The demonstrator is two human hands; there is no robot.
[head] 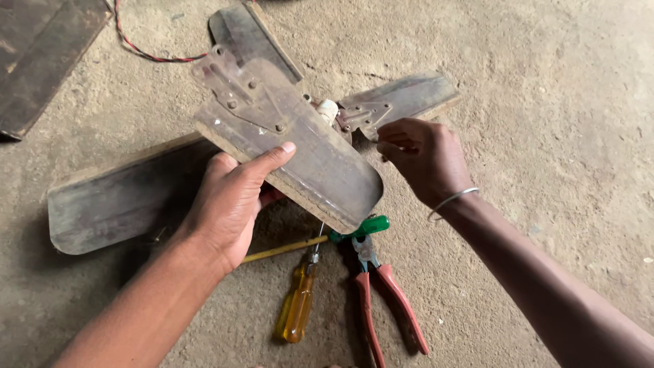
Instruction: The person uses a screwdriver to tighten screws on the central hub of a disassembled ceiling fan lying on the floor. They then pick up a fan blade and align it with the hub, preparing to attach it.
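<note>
The left hand (228,204) grips a loose, dusty grey-brown metal fan blade (293,146), thumb laid on top near its edge, fingers curled underneath. The blade is lifted off the ground and tilted, w/ its riveted mounting bracket (235,85) pointing up-left and its rounded end pointing down-right over the tools.

The right hand (422,160) is just beside the blade's right edge, fingertips pinched close together near the fan's hub (329,110); can't tell if sth small is held between them. A thin silver bangle (451,201) sits on that wrist.

Below lie more dark fan blades on the sandy concrete floor (545,102): one long one (116,201) stretching left, one (398,99) to the right, one (252,34) up top. Near the bottom: a yellow-handled screwdriver (296,303), red-handled pliers (381,293), a green-handled tool (361,228) partly under the held blade, and a thin yellow rod (283,250). A red-and-black twisted wire (139,48) runs off at top left.
</note>
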